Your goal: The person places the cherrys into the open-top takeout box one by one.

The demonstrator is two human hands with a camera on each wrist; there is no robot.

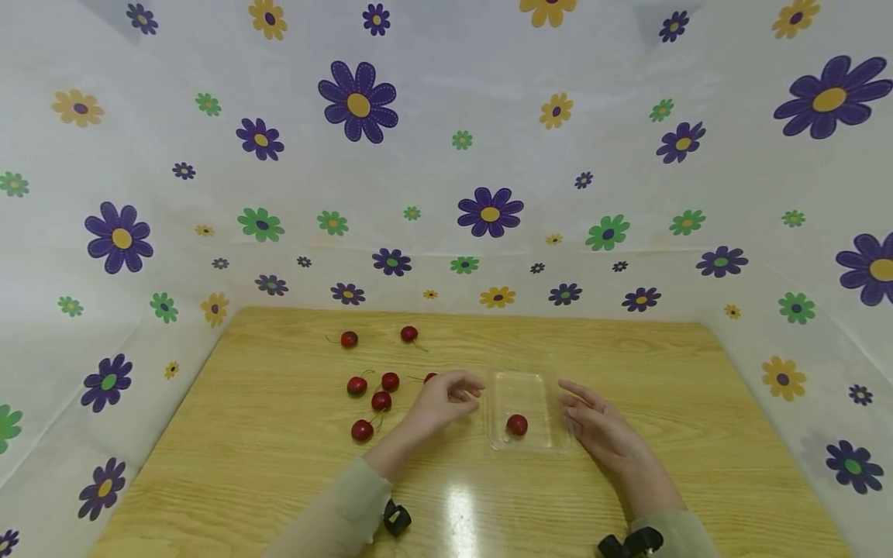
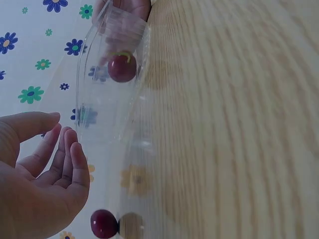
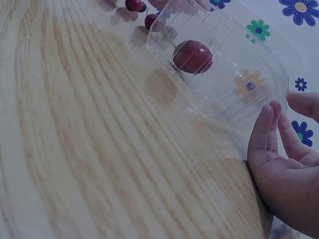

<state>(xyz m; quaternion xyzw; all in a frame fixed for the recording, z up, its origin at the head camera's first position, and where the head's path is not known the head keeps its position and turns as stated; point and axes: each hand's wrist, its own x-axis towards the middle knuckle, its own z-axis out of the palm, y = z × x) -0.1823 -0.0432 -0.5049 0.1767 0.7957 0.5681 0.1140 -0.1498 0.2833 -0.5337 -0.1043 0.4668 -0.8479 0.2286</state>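
Observation:
A clear plastic box (image 1: 518,389) stands on the table with one dark red cherry (image 1: 517,425) inside, near its front. To its left is my left hand (image 1: 446,401), fingers loosely bent, thumb apart from them and nothing held; the left wrist view shows the same empty left hand (image 2: 47,162). My right hand (image 1: 605,428) is at the box's right side, fingers extended. In the right wrist view the fingertips of the right hand (image 3: 286,154) are right at the box's edge. One cherry (image 1: 430,377) shows partly behind my left hand.
Several loose cherries (image 1: 380,401) with stems lie on the wooden table (image 1: 265,434), left of my left hand. Two more, a cherry (image 1: 349,339) and another cherry (image 1: 408,333), lie further back. A flower-printed white sheet (image 1: 418,163) stands round the table's back and sides.

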